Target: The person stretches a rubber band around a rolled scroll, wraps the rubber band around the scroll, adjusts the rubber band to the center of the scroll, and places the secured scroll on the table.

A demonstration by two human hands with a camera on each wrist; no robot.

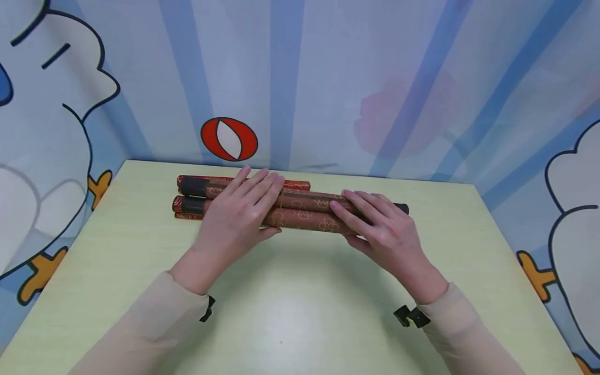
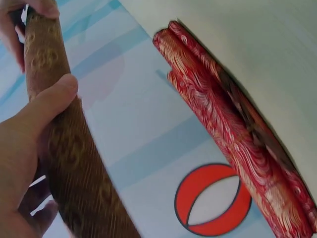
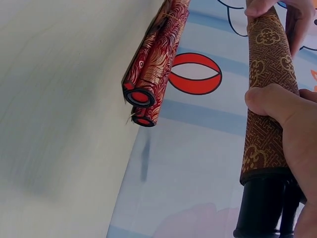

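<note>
Two brown brocade scrolls (image 1: 304, 220) with gold flower patterns and black ends lie side by side, a thin cord around their middle. My left hand (image 1: 239, 211) grips them left of the cord, fingers over the top and thumb along the near side. Toward the right end, my right hand (image 1: 389, 229) holds them the same way. Both wrist views show the brown scrolls (image 3: 267, 59) raised off the table, apart from a bundle of red scrolls (image 2: 223, 124) with gold swirls. In the head view, the brown pair partly hides that red bundle (image 1: 297, 185).
The red bundle lies near the back edge of the pale green table (image 1: 300, 312). Behind rises a blue striped backdrop (image 1: 319, 78) with a red and white oval (image 1: 211, 136). White cartoon figures are printed on both side walls.
</note>
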